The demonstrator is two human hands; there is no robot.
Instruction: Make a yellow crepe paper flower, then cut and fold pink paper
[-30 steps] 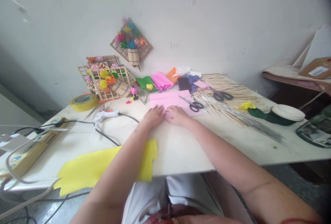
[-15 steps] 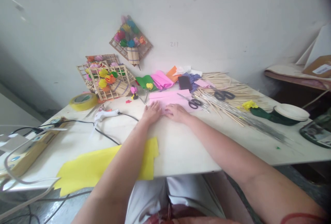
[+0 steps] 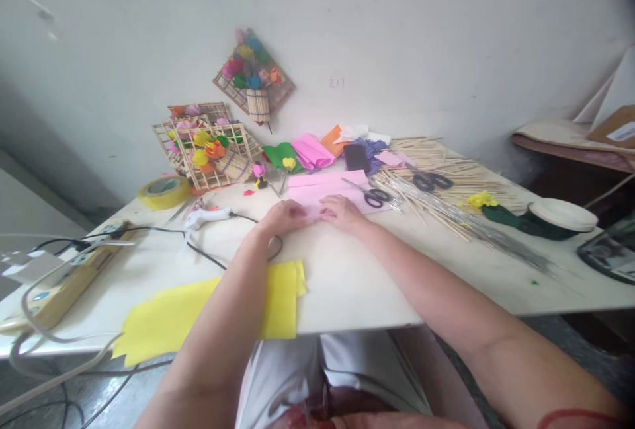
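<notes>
The white surface (image 3: 357, 283) spans the lower half of the frame, with the work at its centre; a yellow sheet (image 3: 163, 316) lies at lower left, its right end reaching past the left forearm; a spread of wooden sticks (image 3: 461, 184) covers the right of centre, long thin wires (image 3: 461, 221) lying along its near side; the pink sheet, the thing being handled, (image 3: 322, 194) lies flat in the middle of the frame, a fold or strip running along its far edge; the left hand (image 3: 285, 216) is at its near left corner, fingers curled inward, and whether its grip pinches the paper or only rests there I cannot tell; the right hand (image 3: 342, 213) lies just beside, palm down with fingers bent over the near edge, and whether that grip is grasping or merely pressing I cannot tell either; a white glue gun (image 3: 206, 217) lies left of centre, apart from both hands; the near scissors (image 3: 368, 194) rest on the right part of the sheet, beyond the right hand; the step in hand looks like squaring or turning up the near edge; to carry it on, the move would call for even, light fingertip pressure, both hands working level, without dragging the scissors along.
</notes>
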